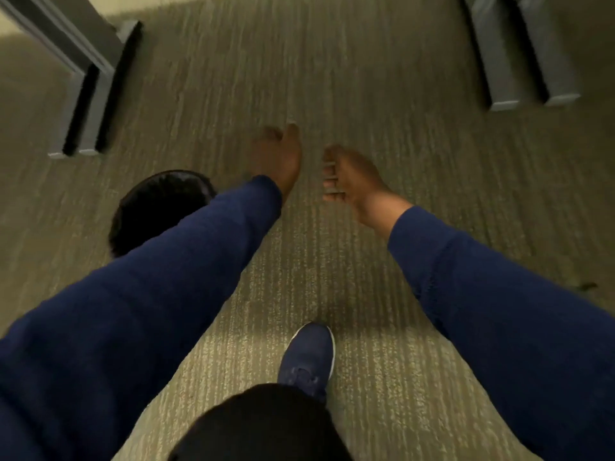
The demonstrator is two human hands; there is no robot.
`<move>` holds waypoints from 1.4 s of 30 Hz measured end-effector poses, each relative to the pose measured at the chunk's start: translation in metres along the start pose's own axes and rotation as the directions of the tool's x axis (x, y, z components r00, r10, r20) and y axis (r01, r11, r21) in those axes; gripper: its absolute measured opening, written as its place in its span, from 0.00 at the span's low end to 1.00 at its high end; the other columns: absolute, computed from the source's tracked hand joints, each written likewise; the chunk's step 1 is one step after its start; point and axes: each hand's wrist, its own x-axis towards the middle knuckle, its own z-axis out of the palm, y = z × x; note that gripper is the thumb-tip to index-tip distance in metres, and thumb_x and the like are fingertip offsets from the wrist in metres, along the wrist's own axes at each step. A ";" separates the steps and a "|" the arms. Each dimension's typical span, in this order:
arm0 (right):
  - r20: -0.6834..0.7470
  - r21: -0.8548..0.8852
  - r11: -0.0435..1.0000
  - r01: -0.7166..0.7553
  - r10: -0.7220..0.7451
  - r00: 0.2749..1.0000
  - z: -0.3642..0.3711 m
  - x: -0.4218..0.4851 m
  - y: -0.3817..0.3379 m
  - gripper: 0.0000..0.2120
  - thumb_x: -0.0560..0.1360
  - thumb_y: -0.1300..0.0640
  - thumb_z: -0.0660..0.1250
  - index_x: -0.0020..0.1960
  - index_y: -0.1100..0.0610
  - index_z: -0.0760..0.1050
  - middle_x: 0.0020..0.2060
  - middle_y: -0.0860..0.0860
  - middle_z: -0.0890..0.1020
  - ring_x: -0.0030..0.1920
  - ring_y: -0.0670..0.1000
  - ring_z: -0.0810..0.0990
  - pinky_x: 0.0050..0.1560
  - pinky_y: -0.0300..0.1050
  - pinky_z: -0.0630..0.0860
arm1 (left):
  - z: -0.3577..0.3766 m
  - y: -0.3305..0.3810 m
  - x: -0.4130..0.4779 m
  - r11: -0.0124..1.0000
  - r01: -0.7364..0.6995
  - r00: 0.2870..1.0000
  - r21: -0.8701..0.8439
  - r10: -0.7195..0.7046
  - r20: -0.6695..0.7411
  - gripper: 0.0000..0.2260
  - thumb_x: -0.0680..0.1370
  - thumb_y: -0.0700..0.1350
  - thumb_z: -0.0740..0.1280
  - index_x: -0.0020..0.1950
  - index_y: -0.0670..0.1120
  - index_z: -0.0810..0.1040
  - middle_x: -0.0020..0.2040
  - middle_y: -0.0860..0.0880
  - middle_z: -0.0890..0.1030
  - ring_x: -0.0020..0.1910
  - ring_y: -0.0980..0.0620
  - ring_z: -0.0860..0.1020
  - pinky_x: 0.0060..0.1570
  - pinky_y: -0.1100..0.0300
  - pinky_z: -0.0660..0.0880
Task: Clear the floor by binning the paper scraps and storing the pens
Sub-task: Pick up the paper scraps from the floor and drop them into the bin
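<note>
Both arms are reaching forward over the carpet (349,78), and both hands are showing released grips: the left hand (278,158) is spread loose, the right hand (349,178) is lying palm-in with fingers (331,183) fanned, nothing grasped. The bin (156,204), round and black, is sitting behind and left of the left grip, half hidden by the blue sleeve (149,287); its inside is showing only dark, contents impossible to make out. Scraps or pens are not discernible in this blurred shot. Grey legs (86,104) are standing far left, more legs (519,61) far right, tops cut off. A blue shoe (307,357) is stepping below.
</note>
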 end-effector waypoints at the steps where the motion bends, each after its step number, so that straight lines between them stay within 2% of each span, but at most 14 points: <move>1: -0.056 -0.031 0.999 0.022 -0.023 0.998 -0.027 -0.004 0.002 0.11 0.80 0.48 0.60 0.47 0.53 0.76 0.41 0.54 0.79 0.42 0.54 0.80 0.46 0.53 0.80 | 0.025 0.011 -0.009 0.999 -0.036 0.997 0.040 0.033 0.065 0.23 0.82 0.57 0.55 0.69 0.44 0.73 0.65 0.46 0.78 0.62 0.44 0.77 0.63 0.52 0.71; 5: -0.324 -0.132 0.990 0.052 -0.092 0.942 -0.145 -0.033 0.017 0.08 0.78 0.49 0.63 0.44 0.52 0.76 0.41 0.51 0.80 0.45 0.55 0.81 0.54 0.59 0.81 | 0.127 0.055 -0.057 0.955 -0.226 0.935 0.192 0.157 0.317 0.22 0.81 0.56 0.56 0.68 0.43 0.74 0.64 0.45 0.78 0.60 0.44 0.77 0.62 0.52 0.73; 9: -0.498 -0.310 0.950 0.028 -0.187 0.847 -0.268 -0.087 0.047 0.15 0.77 0.49 0.62 0.57 0.56 0.79 0.49 0.55 0.82 0.53 0.60 0.82 0.55 0.59 0.81 | 0.226 0.092 -0.119 0.838 -0.456 0.816 0.300 0.258 0.518 0.17 0.81 0.55 0.57 0.52 0.44 0.78 0.50 0.45 0.80 0.53 0.41 0.80 0.48 0.53 0.75; 13: -0.583 -0.471 0.880 -0.063 -0.257 0.771 -0.375 -0.158 0.088 0.15 0.76 0.48 0.64 0.58 0.54 0.78 0.53 0.55 0.84 0.54 0.57 0.82 0.54 0.49 0.78 | 0.311 0.111 -0.198 0.695 -0.646 0.674 0.316 0.324 0.664 0.19 0.82 0.57 0.58 0.59 0.43 0.76 0.55 0.43 0.80 0.51 0.43 0.78 0.46 0.54 0.70; 15: -0.613 -0.507 0.855 -0.108 -0.269 0.743 -0.421 -0.196 0.108 0.14 0.76 0.50 0.66 0.58 0.55 0.79 0.54 0.56 0.84 0.55 0.58 0.81 0.55 0.49 0.77 | 0.342 0.115 -0.240 0.668 -0.682 0.633 0.298 0.337 0.697 0.19 0.82 0.56 0.59 0.60 0.42 0.76 0.57 0.42 0.80 0.51 0.43 0.77 0.48 0.54 0.71; 18: -0.668 -0.508 0.843 -0.178 -0.255 0.700 -0.479 -0.254 0.137 0.15 0.76 0.51 0.67 0.59 0.57 0.78 0.54 0.58 0.84 0.57 0.59 0.81 0.55 0.48 0.75 | 0.381 0.117 -0.296 0.601 -0.747 0.560 0.286 0.336 0.757 0.20 0.81 0.54 0.60 0.63 0.40 0.76 0.62 0.38 0.78 0.60 0.39 0.76 0.61 0.49 0.73; 23: -0.772 -0.421 0.838 -0.347 -0.130 0.622 -0.549 -0.332 0.198 0.19 0.74 0.55 0.69 0.63 0.60 0.76 0.55 0.61 0.82 0.57 0.60 0.80 0.51 0.43 0.70 | 0.438 0.086 -0.352 0.365 -0.891 0.370 0.269 0.245 0.896 0.21 0.80 0.52 0.63 0.67 0.41 0.71 0.68 0.36 0.70 0.65 0.34 0.73 0.64 0.46 0.72; 27: -0.741 -0.498 0.712 -0.495 -0.053 0.670 -0.581 -0.330 0.256 0.30 0.73 0.52 0.72 0.71 0.59 0.69 0.66 0.62 0.75 0.67 0.62 0.74 0.66 0.51 0.70 | 0.491 0.018 -0.354 0.135 -0.957 0.273 0.257 0.113 0.956 0.30 0.78 0.57 0.65 0.76 0.47 0.62 0.73 0.38 0.63 0.70 0.35 0.68 0.63 0.43 0.70; 31: -0.604 -0.670 0.539 -0.510 0.004 0.797 -0.584 -0.289 0.295 0.50 0.68 0.47 0.78 0.80 0.53 0.54 0.78 0.61 0.58 0.75 0.65 0.62 0.71 0.60 0.68 | 0.528 -0.038 -0.338 0.035 -0.960 0.279 0.277 0.100 0.955 0.34 0.78 0.62 0.63 0.80 0.55 0.53 0.77 0.37 0.54 0.73 0.35 0.61 0.65 0.42 0.68; 33: -0.541 -0.747 0.437 -0.501 0.038 0.840 -0.583 -0.267 0.307 0.59 0.63 0.45 0.82 0.81 0.48 0.47 0.81 0.57 0.49 0.78 0.65 0.54 0.71 0.62 0.67 | 0.537 -0.053 -0.330 -0.003 -0.964 0.261 0.265 0.177 0.949 0.31 0.78 0.61 0.64 0.78 0.55 0.57 0.75 0.36 0.57 0.71 0.34 0.63 0.62 0.42 0.70; 35: -0.529 -0.778 0.368 -0.508 0.052 0.847 -0.584 -0.253 0.315 0.64 0.59 0.44 0.83 0.81 0.45 0.44 0.81 0.54 0.46 0.78 0.67 0.53 0.67 0.63 0.71 | 0.541 -0.059 -0.324 -0.001 -0.977 0.205 0.214 0.281 0.938 0.23 0.79 0.54 0.64 0.73 0.51 0.65 0.70 0.36 0.64 0.65 0.36 0.67 0.57 0.43 0.73; 37: -0.541 -0.798 0.296 -0.525 0.033 0.840 -0.584 -0.244 0.320 0.65 0.56 0.42 0.84 0.81 0.45 0.46 0.81 0.54 0.49 0.74 0.68 0.59 0.64 0.61 0.74 | 0.543 -0.059 -0.321 -0.026 -0.989 0.130 0.146 0.322 0.938 0.15 0.80 0.44 0.62 0.67 0.46 0.69 0.66 0.37 0.68 0.62 0.38 0.69 0.53 0.46 0.74; 39: -0.539 -0.810 0.263 -0.524 0.019 0.842 -0.583 -0.239 0.320 0.59 0.58 0.43 0.84 0.80 0.48 0.53 0.79 0.56 0.54 0.72 0.68 0.62 0.63 0.60 0.73 | 0.543 -0.058 -0.321 -0.026 -0.996 0.068 0.081 0.329 0.942 0.14 0.78 0.36 0.60 0.64 0.42 0.70 0.64 0.38 0.69 0.60 0.39 0.69 0.52 0.47 0.75; 42: -0.543 -0.815 0.284 -0.505 -0.070 0.837 -0.579 -0.234 0.319 0.36 0.70 0.52 0.77 0.73 0.53 0.66 0.75 0.58 0.63 0.65 0.65 0.71 0.57 0.56 0.74 | 0.545 -0.054 -0.322 0.018 -0.999 0.046 0.043 0.329 0.943 0.14 0.76 0.32 0.58 0.61 0.40 0.71 0.63 0.38 0.69 0.60 0.39 0.68 0.51 0.49 0.71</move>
